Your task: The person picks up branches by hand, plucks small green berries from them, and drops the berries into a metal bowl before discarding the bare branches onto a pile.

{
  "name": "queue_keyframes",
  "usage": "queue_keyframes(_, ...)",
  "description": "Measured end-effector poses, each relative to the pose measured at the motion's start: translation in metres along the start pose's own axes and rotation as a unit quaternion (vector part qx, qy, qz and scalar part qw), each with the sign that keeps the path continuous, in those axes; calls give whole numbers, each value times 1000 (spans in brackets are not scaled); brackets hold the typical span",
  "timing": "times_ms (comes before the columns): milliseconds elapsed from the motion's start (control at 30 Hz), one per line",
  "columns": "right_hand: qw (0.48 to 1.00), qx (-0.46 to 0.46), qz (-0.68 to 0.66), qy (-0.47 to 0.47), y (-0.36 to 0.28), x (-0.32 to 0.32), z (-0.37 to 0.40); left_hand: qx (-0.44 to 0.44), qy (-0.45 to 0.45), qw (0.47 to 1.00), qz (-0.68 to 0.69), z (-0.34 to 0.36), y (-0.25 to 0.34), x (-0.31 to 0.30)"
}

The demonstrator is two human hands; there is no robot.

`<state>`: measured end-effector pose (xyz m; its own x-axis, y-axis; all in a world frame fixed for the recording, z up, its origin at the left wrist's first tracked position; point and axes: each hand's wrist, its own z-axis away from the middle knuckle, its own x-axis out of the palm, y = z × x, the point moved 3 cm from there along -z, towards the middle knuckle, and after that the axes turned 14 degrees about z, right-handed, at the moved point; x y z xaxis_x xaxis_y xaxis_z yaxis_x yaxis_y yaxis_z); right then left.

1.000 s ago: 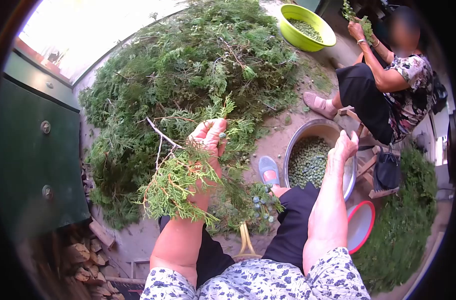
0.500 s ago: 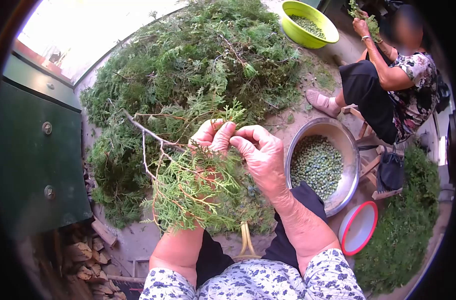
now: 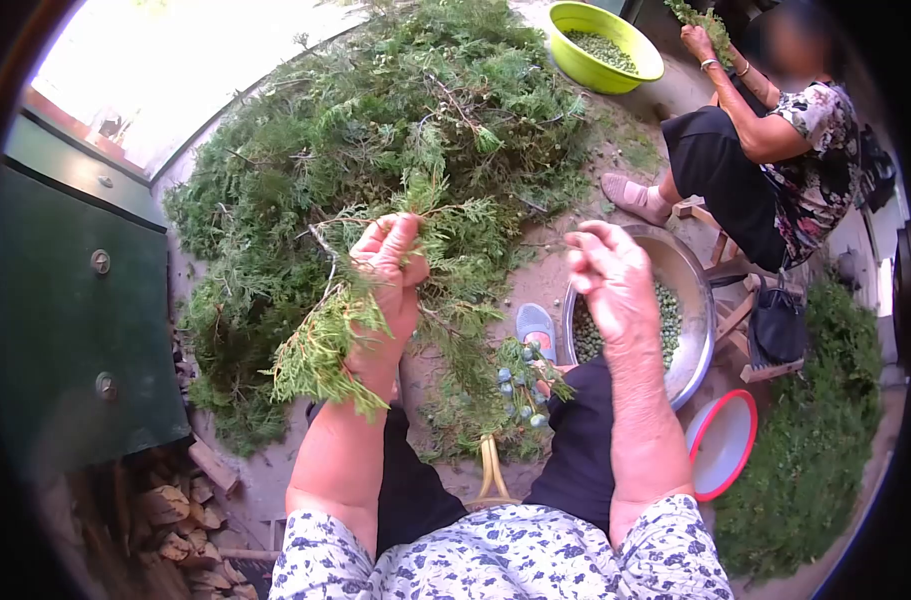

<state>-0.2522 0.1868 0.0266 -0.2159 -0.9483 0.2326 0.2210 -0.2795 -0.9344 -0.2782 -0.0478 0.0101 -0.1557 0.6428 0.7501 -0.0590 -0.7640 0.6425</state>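
My left hand (image 3: 387,265) is closed on a leafy evergreen branch (image 3: 325,350), its green sprays hanging over the wrist and forearm. A lower sprig of it bears several round blue-green cones (image 3: 520,385) above my lap. My right hand (image 3: 612,285) is raised over the near-left rim of a metal basin (image 3: 697,345), apart from the branch. Its fingers are curled towards the thumb; whatever they hold, if anything, is too small to make out. Small green cones (image 3: 668,315) lie in the basin, partly hidden by my right hand.
A large heap of cut evergreen branches (image 3: 375,120) lies ahead. Beyond it stands a lime-green tub (image 3: 585,75) of cones. A seated person (image 3: 775,150) works with a sprig at right. A red-rimmed bowl (image 3: 723,450), more greenery (image 3: 815,430), firewood (image 3: 180,515) and a green cabinet (image 3: 75,310) surround me.
My right hand has moved away from the branch, rightwards to the basin. My left hand has shifted left and up a little with the branch, and the cone-bearing sprig now shows.
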Motion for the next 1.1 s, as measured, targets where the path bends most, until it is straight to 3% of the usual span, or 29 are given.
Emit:
queue_keyframes(133,979,-34,149,133,9,-100,-9,11,-4,999,46,-7,9,5)
queue_keyframes(267,887,-85,390,230,18,-172,-2,10,-28,997,78,-17,6,21)
queue_keyframes(400,869,-83,408,266,22,-207,11,-37,-19,991,130,-16,6,44)
queue_keyframes(500,940,-49,265,208,1,-170,35,-70,-15,985,158,-2,-2,59)
queue_keyframes(533,948,-79,257,167,-14,-148,45,-76,-20,983,167,0,-2,64)
queue_keyframes(667,948,-151,276,-55,-43,-64,98,-89,-32,975,202,17,-2,64)
queue_keyframes(700,942,-154,278,-103,-43,-50,111,-92,-30,971,219,23,-2,64)
queue_keyframes(733,943,-101,289,-127,-48,-37,128,-84,-21,972,221,30,-3,63)
queue_keyframes(833,923,-165,317,-141,-29,-22,149,-75,-15,969,235,49,-3,54)
queue_keyframes(900,928,-131,316,-148,-25,-17,162,-60,-1,969,238,61,-3,48)
queue_keyframes(1033,864,-216,434,-141,-15,-8,177,-37,31,971,234,80,-1,33)
queue_keyframes(1100,936,-78,316,-135,-2,-12,178,5,86,966,245,86,-3,23)
